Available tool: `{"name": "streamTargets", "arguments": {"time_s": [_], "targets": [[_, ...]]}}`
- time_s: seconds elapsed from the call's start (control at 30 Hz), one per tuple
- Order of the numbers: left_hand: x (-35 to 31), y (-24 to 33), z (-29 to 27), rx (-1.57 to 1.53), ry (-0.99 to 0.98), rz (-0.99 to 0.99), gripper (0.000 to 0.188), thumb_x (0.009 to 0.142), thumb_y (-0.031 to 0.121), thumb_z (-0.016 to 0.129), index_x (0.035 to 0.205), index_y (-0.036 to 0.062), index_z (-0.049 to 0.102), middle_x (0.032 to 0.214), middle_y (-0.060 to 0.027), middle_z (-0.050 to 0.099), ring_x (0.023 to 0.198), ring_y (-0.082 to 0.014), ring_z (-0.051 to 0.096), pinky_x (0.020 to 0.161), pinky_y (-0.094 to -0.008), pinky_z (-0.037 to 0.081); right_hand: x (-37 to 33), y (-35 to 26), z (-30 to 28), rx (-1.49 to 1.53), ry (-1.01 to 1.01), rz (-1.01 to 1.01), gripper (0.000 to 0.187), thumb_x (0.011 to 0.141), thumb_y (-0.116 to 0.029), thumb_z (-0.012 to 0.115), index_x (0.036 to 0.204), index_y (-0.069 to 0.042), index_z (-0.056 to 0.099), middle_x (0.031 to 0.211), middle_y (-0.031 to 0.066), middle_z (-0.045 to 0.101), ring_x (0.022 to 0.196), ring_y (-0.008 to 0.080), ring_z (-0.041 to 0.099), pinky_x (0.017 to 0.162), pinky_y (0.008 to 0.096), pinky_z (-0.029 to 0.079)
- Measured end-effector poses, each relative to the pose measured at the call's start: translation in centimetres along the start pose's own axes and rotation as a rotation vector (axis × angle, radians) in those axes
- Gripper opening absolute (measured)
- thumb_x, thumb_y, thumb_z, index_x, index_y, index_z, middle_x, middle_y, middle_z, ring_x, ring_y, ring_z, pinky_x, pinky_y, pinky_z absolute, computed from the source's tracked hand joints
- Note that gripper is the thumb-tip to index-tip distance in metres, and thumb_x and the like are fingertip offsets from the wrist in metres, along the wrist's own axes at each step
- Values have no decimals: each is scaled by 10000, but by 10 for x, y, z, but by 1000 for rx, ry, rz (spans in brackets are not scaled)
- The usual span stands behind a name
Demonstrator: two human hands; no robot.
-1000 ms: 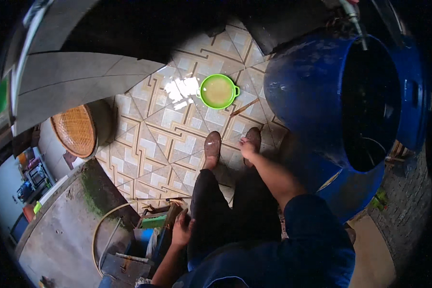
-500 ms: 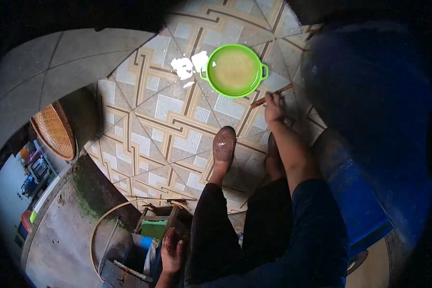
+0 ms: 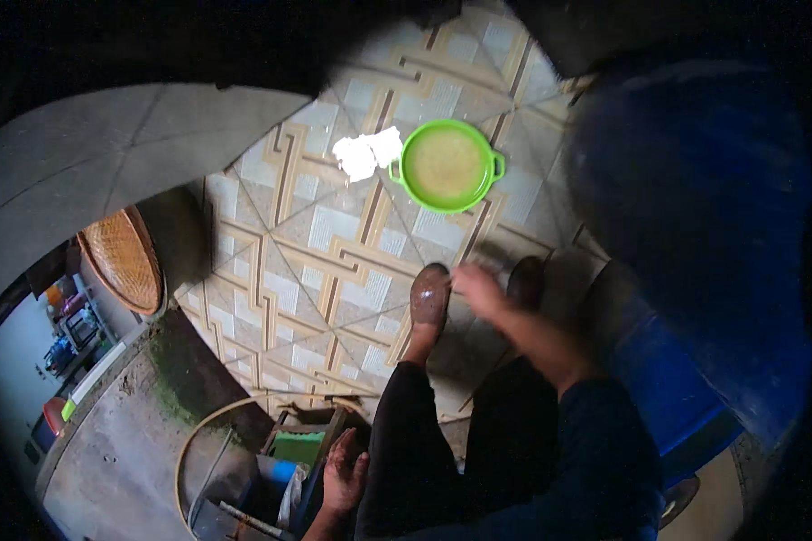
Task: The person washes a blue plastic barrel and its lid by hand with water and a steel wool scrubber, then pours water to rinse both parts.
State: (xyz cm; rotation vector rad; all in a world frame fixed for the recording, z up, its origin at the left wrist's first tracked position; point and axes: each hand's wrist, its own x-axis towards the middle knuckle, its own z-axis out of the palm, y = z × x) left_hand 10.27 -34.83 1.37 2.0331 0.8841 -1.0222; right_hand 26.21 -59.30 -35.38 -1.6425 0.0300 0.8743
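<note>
My right hand [image 3: 476, 287], smeared by motion, hangs over the floor by my left brown shoe [image 3: 430, 294]. Its fingers are too blurred to show a grip, and the brown stick seen earlier cannot be made out. Beyond it, a bright green two-handled basin [image 3: 447, 166] with cloudy yellowish liquid rests on the tiles. At lower left, my left hand [image 3: 344, 472] is open beside my leg, its fingers loosely apart and holding nothing I can see. Next to it stands a wooden-framed box [image 3: 299, 446] with green and blue parts.
Patterned floor tiles [image 3: 325, 239] lie under the basin, with a bright light patch beside it. A woven basket [image 3: 124, 260] leans at left above a mossy concrete edge [image 3: 167, 379]. A thin yellowish hose [image 3: 189, 433] curves by the box. Something large and blue [image 3: 672, 379] fills the right side.
My right hand has come back from the stick near the basin to beside my left shoe. The view has shifted, so the basin sits lower in it. My left hand stays by the box.
</note>
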Motion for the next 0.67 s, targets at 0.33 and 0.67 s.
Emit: {"name": "streamTargets", "arguments": {"time_s": [0.33, 0.67], "targets": [[-24, 62, -16, -160, 52, 266, 422, 998, 272, 532, 1320, 2, 491, 1126, -214, 610, 1071, -336, 595, 940, -412, 468, -151, -261, 73, 566, -166, 72, 222, 988, -246, 593, 1060, -41, 550, 887, -3, 587, 759, 80, 544, 656, 268, 475], [-61, 73, -51, -609, -109, 383, 297, 1049, 310, 453, 1105, 76, 627, 901, -47, 659, 869, -150, 603, 851, -296, 471, -147, -404, -3, -329, -93, -12, 389, 938, -406, 633, 1111, -64, 571, 916, 78, 671, 785, 202, 642, 701, 363, 518]]}}
